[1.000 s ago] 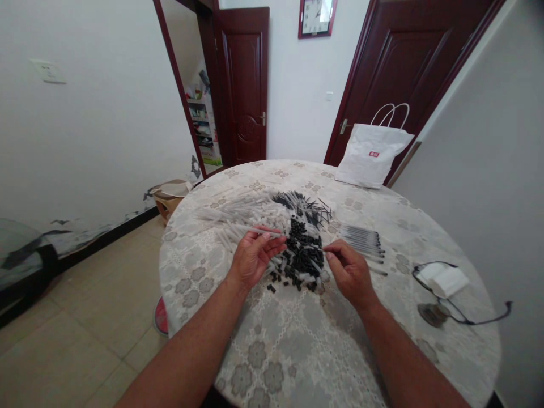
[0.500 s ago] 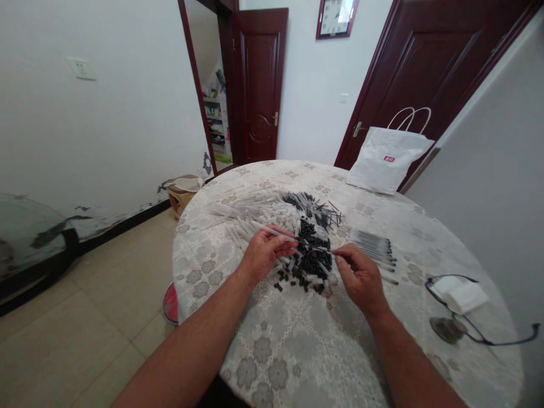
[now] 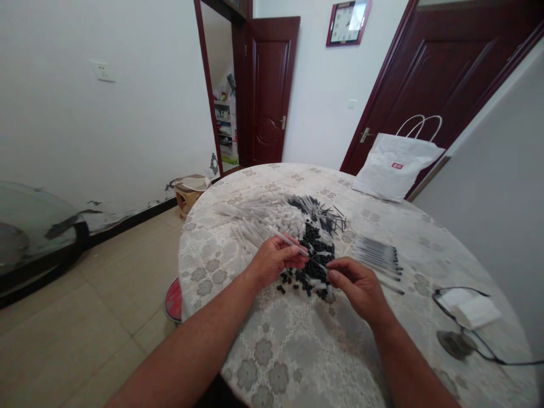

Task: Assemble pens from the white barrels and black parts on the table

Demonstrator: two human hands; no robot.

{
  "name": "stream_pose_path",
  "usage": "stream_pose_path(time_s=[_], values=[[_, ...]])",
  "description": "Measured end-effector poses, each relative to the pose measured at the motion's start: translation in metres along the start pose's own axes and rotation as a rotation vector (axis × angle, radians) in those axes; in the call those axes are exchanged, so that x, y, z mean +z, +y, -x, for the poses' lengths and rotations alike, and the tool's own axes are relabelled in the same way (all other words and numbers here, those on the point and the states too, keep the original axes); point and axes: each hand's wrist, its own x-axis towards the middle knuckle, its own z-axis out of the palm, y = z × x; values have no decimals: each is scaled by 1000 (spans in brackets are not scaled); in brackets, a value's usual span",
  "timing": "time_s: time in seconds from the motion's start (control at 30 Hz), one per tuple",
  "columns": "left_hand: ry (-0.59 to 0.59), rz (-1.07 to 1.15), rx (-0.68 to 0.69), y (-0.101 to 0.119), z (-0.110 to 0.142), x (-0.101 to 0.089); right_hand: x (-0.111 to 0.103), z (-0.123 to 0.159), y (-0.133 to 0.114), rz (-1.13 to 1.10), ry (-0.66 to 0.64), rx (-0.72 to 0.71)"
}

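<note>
Pinched in my left hand (image 3: 276, 259) is a translucent white pen barrel (image 3: 280, 233), slanting up to the left. My right hand (image 3: 359, 286) has its thumb and fingertips closed on a thin dark pen refill (image 3: 319, 264). The refill's far end meets or lies very near the barrel's lower end; whether it is inside I cannot tell. Beneath both hands spreads a heap of small black plugs (image 3: 315, 237). Loose white barrels (image 3: 249, 212) lie beyond my left hand, and dark thin refills (image 3: 321, 211) lie behind the plugs.
Right of my right hand is a row of black-tipped pens (image 3: 377, 255). Glasses (image 3: 444, 303), folded white tissue (image 3: 474, 310) and a dark round object (image 3: 454, 344) lie near the right edge. A white paper bag (image 3: 393, 167) stands at the back of the patterned tablecloth (image 3: 272, 362).
My hands have come closer together, the right one moving left with the refill toward the barrel. The whole view has shifted slightly.
</note>
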Motion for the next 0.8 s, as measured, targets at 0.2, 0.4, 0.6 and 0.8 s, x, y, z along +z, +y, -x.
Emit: stream_pose_path(time_s=[0.2, 0.4, 0.6, 0.8], values=[[-150, 1, -131, -13, 6, 10, 11, -2, -6, -168, -71, 90], [-234, 62, -210, -17, 10, 13, 12, 0, -9, -248, -84, 120], [-287, 106, -245, -18, 13, 14, 11, 1, -6, -245, -81, 105], [-249, 192, -252, -20, 11, 17, 15, 0, -8, -220, -14, 65]])
